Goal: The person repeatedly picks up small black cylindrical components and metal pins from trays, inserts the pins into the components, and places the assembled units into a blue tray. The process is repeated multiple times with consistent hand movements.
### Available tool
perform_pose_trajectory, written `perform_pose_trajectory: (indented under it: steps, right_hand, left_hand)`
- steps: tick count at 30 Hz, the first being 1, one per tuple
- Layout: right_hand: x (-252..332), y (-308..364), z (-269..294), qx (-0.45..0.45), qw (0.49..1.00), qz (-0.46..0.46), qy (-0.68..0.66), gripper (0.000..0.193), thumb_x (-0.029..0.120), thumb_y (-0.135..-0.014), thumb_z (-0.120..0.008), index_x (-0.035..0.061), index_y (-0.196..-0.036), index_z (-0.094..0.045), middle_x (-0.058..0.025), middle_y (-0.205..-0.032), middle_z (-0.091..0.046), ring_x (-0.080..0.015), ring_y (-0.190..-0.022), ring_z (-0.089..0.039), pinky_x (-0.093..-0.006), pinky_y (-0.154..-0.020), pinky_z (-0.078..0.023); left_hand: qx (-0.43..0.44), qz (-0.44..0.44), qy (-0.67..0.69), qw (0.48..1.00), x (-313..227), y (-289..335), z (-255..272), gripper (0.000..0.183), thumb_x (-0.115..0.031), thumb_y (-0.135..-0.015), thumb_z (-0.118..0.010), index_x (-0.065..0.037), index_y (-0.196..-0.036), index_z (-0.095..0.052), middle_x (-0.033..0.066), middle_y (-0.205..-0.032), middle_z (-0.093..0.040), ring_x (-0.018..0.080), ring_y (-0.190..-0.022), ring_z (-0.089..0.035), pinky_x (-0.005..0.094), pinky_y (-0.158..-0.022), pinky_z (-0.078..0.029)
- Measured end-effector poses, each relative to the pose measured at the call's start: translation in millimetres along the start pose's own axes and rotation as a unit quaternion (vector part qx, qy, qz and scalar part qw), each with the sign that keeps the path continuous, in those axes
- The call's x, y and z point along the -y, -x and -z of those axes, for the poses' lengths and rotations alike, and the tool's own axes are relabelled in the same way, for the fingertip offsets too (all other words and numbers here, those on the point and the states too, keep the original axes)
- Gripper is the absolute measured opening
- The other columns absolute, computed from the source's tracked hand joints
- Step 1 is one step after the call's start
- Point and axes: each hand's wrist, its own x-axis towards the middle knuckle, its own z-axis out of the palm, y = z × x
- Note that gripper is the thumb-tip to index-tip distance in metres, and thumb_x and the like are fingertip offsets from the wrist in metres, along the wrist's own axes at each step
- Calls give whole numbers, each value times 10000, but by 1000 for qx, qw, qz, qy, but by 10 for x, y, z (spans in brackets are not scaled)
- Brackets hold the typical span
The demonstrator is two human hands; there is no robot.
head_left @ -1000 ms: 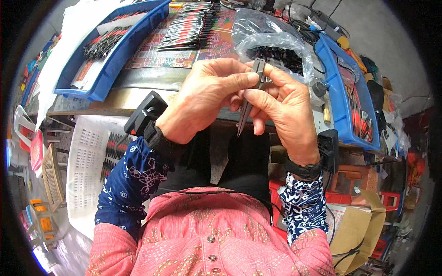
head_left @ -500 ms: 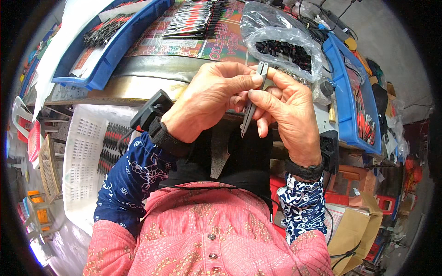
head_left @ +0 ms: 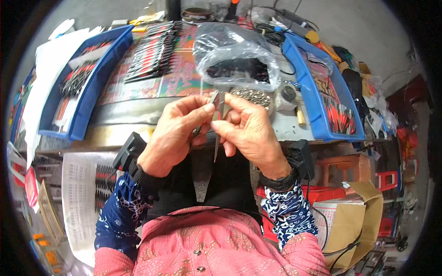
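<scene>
My left hand (head_left: 172, 131) is closed in a pinch on the upper end of a slim grey metal piece (head_left: 214, 97). Opposite it, my right hand (head_left: 253, 135) pinches a second slim grey piece (head_left: 216, 149), its narrow point hanging downward between my hands. A gap shows between the upper ends, and a bit of red lies between them. Whether the two pieces join lower down I cannot tell, as my fingers cover that part. Both hands are over my lap at the table's front edge.
Beyond my hands lie small metal parts (head_left: 252, 96) and a clear plastic bag (head_left: 275, 76) of black parts. Rows of black-and-red pointed items (head_left: 154, 50) lie behind. Blue trays (head_left: 85, 120) (head_left: 338, 136) flank the table. Below are a white basket (head_left: 76, 184) and a cardboard box (head_left: 352, 221).
The upper ends of the grey pieces, side by side before, now stand apart, one in each hand. My view has shifted, showing more of the table's far side; my hands appear lower and further left.
</scene>
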Motion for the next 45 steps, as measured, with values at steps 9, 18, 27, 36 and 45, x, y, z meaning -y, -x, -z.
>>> perform_pose_trajectory:
  steps: [9,18,27,36,45]
  right_hand:
    - [-42,140,339,-7,996,2,-87,489,37,-919,-625,-9,-1382,-473,7,-790,-630,-23,-551,-531,-164,-455,-415]
    - [-90,401,1239,-313,859,77,398,319,117,-901,-676,-38,-1174,-621,-86,-775,-647,-156,-662,-617,-313,-585,-474]
    - [-507,403,1391,-309,661,44,683,182,86,-823,-644,3,-945,-538,-137,-906,-556,-291,-886,-572,-376,-719,-506]
    - [-629,335,1407,-329,659,-27,676,477,126,-792,-719,5,-1210,-523,-157,-1055,-555,-335,-976,-589,-402,-752,-546]
    - [-688,335,1419,-334,690,-17,642,513,127,-812,-698,-31,-1264,-514,-193,-1104,-548,-392,-1019,-579,-435,-789,-538]
  left_hand:
    - [111,45,-8,993,9,-276,-253,140,-164,-918,-687,-47,-979,-639,-28,-776,-599,22,-539,-419,170,-439,-301]
    - [87,-91,-197,972,-138,-775,-764,131,-147,-917,-687,-40,-983,-652,16,-808,-674,28,-604,-550,161,-480,-350]
    - [64,-245,-340,906,-122,-1263,-1148,116,-91,-901,-676,-4,-976,-674,5,-781,-650,24,-653,-553,176,-564,-405]
    - [66,-317,-366,873,66,-1691,-1388,39,14,-886,-662,25,-912,-635,23,-781,-647,41,-659,-569,196,-617,-458]
    - [55,-315,-389,864,192,-1866,-1426,46,16,-900,-649,48,-925,-628,14,-784,-638,50,-643,-561,212,-614,-476]
